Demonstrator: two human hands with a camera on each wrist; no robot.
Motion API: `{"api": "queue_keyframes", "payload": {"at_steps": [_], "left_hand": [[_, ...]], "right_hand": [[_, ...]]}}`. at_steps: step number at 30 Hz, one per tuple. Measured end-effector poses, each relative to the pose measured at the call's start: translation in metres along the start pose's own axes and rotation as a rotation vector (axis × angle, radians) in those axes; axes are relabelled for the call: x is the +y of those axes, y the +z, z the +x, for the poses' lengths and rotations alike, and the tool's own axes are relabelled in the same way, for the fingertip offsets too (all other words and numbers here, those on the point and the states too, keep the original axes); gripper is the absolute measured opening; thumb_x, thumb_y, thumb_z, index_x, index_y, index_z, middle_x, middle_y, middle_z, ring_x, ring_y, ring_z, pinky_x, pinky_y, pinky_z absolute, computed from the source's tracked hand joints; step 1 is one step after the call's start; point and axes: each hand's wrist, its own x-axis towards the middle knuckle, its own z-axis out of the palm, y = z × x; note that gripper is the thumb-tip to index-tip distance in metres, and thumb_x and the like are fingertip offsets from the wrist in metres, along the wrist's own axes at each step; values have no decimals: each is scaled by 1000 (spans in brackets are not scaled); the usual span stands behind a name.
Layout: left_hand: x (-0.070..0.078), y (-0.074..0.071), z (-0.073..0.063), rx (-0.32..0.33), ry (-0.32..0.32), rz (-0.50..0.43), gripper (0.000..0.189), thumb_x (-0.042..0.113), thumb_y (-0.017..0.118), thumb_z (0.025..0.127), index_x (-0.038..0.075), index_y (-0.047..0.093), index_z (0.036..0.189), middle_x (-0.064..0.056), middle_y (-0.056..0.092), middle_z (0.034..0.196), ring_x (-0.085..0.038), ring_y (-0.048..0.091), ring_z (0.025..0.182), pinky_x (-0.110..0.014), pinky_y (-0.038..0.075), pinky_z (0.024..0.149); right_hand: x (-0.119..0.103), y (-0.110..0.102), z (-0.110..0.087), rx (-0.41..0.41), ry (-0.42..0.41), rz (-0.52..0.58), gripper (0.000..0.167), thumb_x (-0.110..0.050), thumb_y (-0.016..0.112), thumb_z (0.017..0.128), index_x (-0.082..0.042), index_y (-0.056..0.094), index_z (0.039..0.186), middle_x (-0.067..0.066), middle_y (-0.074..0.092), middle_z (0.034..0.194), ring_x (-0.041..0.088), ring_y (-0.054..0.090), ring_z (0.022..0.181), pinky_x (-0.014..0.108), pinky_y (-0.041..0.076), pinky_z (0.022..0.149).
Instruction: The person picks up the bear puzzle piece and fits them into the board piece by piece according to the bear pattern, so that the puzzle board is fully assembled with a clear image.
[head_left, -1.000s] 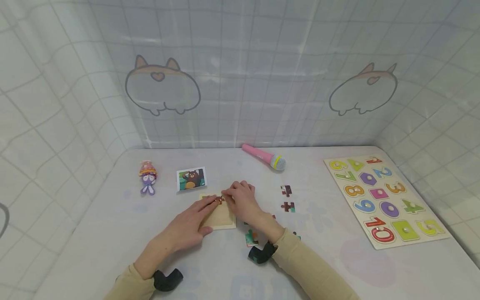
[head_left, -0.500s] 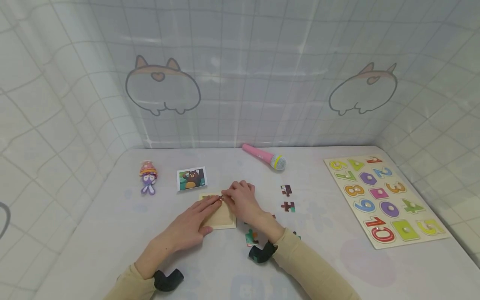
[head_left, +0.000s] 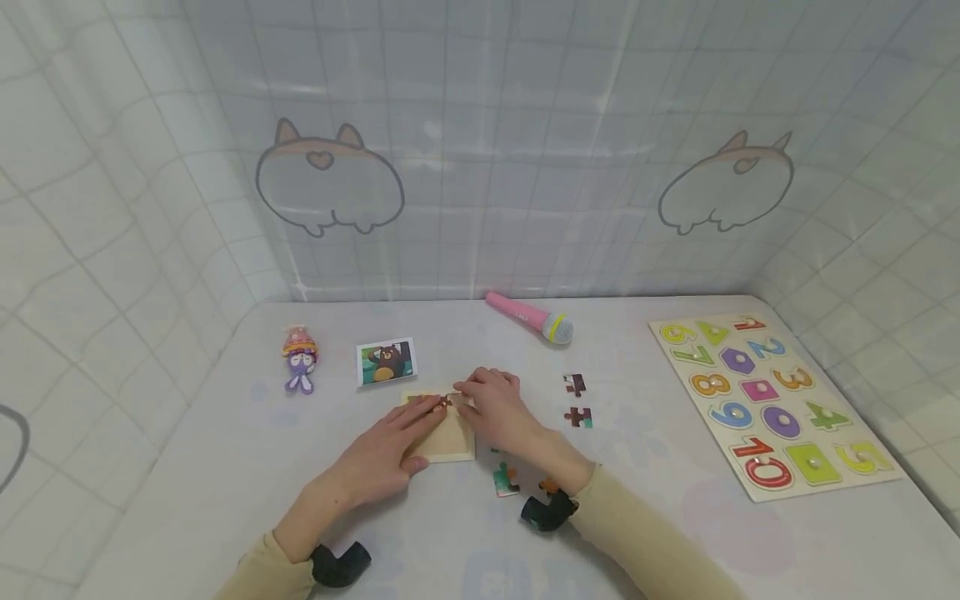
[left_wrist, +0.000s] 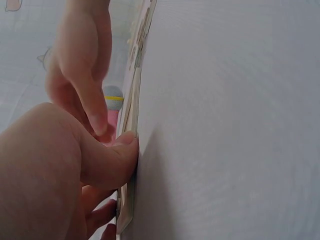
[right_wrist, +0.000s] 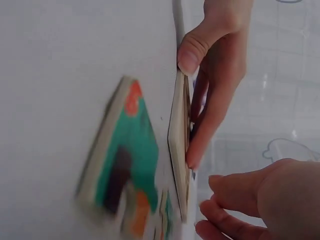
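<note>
A small square wooden puzzle tray (head_left: pixel 447 443) lies in front of me with reddish-brown pieces (head_left: pixel 448 401) along its far side. My left hand (head_left: pixel 381 450) rests across its left part, fingers laid out straight and the thumb at the near edge. In the right wrist view, the left index finger reaches over the tray (right_wrist: pixel 175 135). My right hand (head_left: pixel 498 410) hovers by the far right corner, its fingers loosely bent. Nothing shows between the right fingertips (right_wrist: pixel 216 182), which are apart from the tray. What lies under the left fingers is hidden.
Loose jigsaw pieces lie right of the tray: two brown ones (head_left: pixel 578 417), a green one (head_left: pixel 506 480) and an orange one (head_left: pixel 550 485) partly under the right wrist. Behind are a bear picture card (head_left: pixel 386 363), doll (head_left: pixel 300 360) and pink microphone (head_left: pixel 525 313). A number board (head_left: pixel 776 408) lies far right.
My right hand has drawn slightly back to the right from the piece at the tray's far side. Its forearm has shifted right, uncovering an orange piece. The left hand stays on the tray.
</note>
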Motion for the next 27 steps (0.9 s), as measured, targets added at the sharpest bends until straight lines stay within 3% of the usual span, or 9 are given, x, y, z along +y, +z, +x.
{"api": "queue_keyframes", "payload": {"at_steps": [5, 11, 20, 27], "left_hand": [[1, 1, 0, 2, -5, 7, 67, 20, 63, 95, 17, 36, 156, -1, 27, 165, -29, 25, 152, -53, 28, 121], [2, 1, 0, 1, -13, 6, 68, 19, 64, 95, 18, 35, 157, -1, 27, 165, -29, 25, 152, -52, 26, 122], [4, -1, -1, -1, -12, 7, 67, 18, 64, 95, 16, 36, 156, -3, 28, 165, -32, 26, 151, -54, 26, 121], [4, 0, 0, 0, -1, 11, 67, 17, 63, 95, 17, 35, 156, -3, 28, 165, -31, 26, 151, -54, 26, 121]], "right_hand": [[16, -15, -20, 37, 11, 67, 32, -16, 69, 95, -6, 69, 125, 5, 65, 112, 25, 57, 107, 58, 33, 106], [41, -38, -41, 102, 84, 112, 33, -14, 74, 91, -5, 70, 122, 8, 65, 112, 27, 55, 107, 56, 35, 99], [76, -63, -65, 148, 170, 91, 38, -14, 77, 87, -4, 69, 123, 10, 65, 112, 28, 56, 101, 54, 34, 95], [96, -72, -72, 96, 224, 3, 43, -17, 78, 87, -3, 67, 126, 12, 63, 116, 30, 54, 106, 59, 34, 94]]}}
